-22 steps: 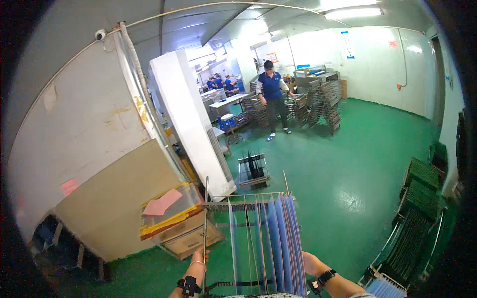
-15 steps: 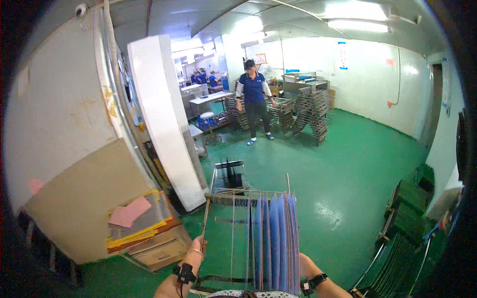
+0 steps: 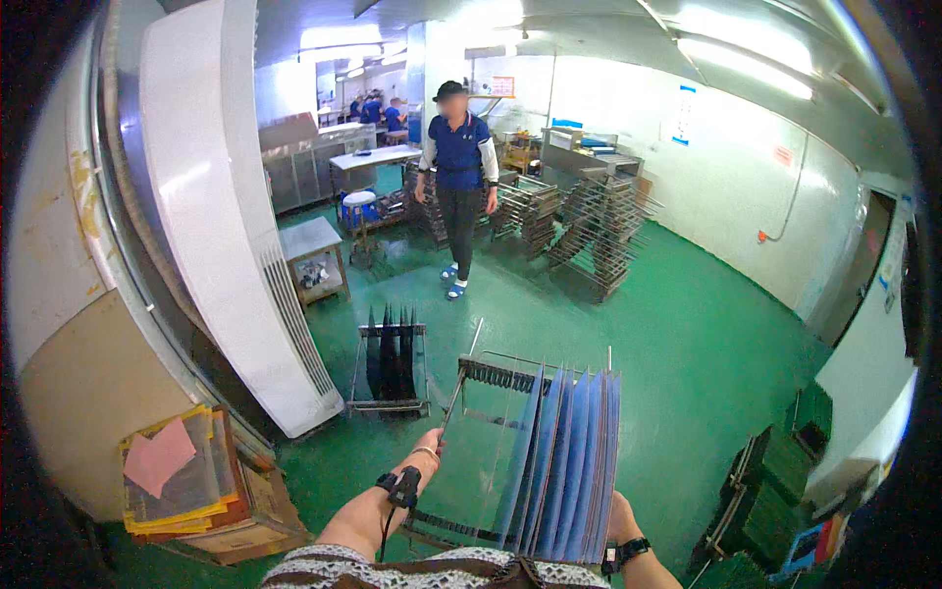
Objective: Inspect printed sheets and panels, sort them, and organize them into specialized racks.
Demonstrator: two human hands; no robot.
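Observation:
Between my hands hangs a metal slotted rack (image 3: 496, 374), held in front of my body above the floor. Several thin blue sheets (image 3: 564, 461) stand upright in its right part, while the left part has slots without sheets. My left hand (image 3: 429, 447) is closed round the rack's left side rod. At the other side, my right hand (image 3: 622, 517) grips the rack's right edge, its fingers partly hidden behind the outermost sheet. Dark bands with small devices sit on both wrists.
Ahead on the left, a smaller rack (image 3: 388, 405) with black sheets stands on the floor. A person (image 3: 459, 157) faces me beyond it. Stacked metal racks (image 3: 599, 240) stand behind. A tall white slatted cabinet (image 3: 231, 196) and a box (image 3: 257, 510) flank my left; dark racks (image 3: 756, 471) line the right.
My view has turned and moved forward with the held rack. The person ahead appears nearer and has shifted their feet. The floor rack with black sheets now shows clear of the held rack.

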